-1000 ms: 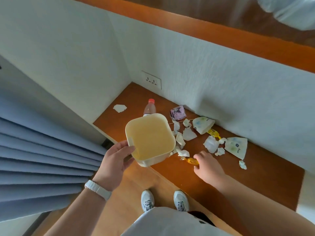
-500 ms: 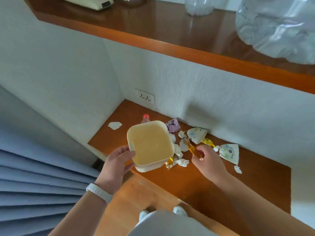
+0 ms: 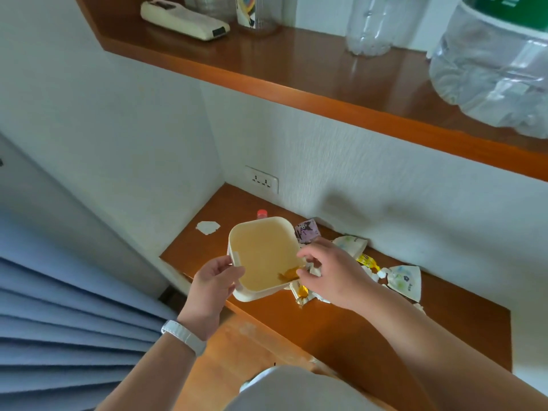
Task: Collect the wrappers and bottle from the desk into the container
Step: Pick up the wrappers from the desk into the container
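Wrapper (image 3: 287,273) in container (image 3: 261,256) (cream), under R hand (image 3: 332,274)

No text, brand or number is legible. The yellow wrapper (image 3: 366,260) on the desk carries dark print too small to read. The purple wrapper (image 3: 307,231) shows a cartoon figure only. The green label (image 3: 516,11) on the large water bottle on the shelf is blurred beyond reading.
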A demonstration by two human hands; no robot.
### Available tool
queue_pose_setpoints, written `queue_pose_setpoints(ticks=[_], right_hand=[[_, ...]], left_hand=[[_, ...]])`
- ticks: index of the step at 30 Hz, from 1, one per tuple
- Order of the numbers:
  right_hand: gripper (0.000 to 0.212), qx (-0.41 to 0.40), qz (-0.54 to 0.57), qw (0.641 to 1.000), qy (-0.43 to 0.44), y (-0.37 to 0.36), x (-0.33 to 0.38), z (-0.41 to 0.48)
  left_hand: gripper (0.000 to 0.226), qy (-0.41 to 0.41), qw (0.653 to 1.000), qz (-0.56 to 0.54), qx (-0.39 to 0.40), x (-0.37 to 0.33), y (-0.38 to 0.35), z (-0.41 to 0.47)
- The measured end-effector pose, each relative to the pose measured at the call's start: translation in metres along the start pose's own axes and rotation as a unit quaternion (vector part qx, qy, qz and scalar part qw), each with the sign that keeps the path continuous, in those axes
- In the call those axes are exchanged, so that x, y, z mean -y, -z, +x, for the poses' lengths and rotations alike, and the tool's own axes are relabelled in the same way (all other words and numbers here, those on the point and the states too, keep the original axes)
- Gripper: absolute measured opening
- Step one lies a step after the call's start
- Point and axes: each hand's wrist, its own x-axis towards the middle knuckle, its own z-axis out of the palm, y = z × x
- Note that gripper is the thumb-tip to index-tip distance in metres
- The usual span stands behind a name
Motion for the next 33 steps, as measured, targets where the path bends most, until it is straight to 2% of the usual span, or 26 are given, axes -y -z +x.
queue_pose_setpoints(ticks=[3, 6, 10, 14, 17, 22, 29, 33], right_hand=[[0.033, -0.007, 0.041, 0.999, -0.008, -0.005, -0.006, 0.001], [0.027, -0.013, 0.057, 0.996, -0.067, -0.014, -0.027, 0.003], [0.033, 0.063, -0.022, 0.991, -0.114, -0.044, -0.065, 0.01], [0.046, 0.151, -0.173, 0.972, -0.043, -0.08, -0.093, 0.021], [0.052, 0.163, -0.257, 0.953, 0.007, -0.098, -0.103, 0.028], [0.052, 0.165, -0.325, 0.929, 0.056, -0.109, -0.112, 0.041], [0.036, 0.128, -0.313, 0.938, 0.081, -0.101, -0.109, 0.052], [0.029, 0.083, -0.207, 0.975, 0.018, -0.084, -0.095, 0.055]], left_hand=[[0.018, -0.002, 1.0, -0.006, -0.014, 0.001, 0.007, 0.002], [0.017, 0.003, 0.999, -0.027, -0.03, 0.003, 0.013, 0.001], [0.017, 0.02, 0.997, -0.054, -0.054, 0.01, 0.021, -0.002], [0.021, 0.03, 0.995, -0.061, -0.07, 0.019, 0.03, -0.009], [0.021, 0.036, 0.994, -0.061, -0.087, 0.023, 0.036, -0.016], [0.019, 0.038, 0.989, -0.079, -0.116, 0.029, 0.041, -0.027], [0.024, 0.042, 0.986, -0.084, -0.134, 0.035, 0.04, -0.03], [0.023, 0.035, 0.988, -0.086, -0.126, 0.031, 0.035, -0.028]])
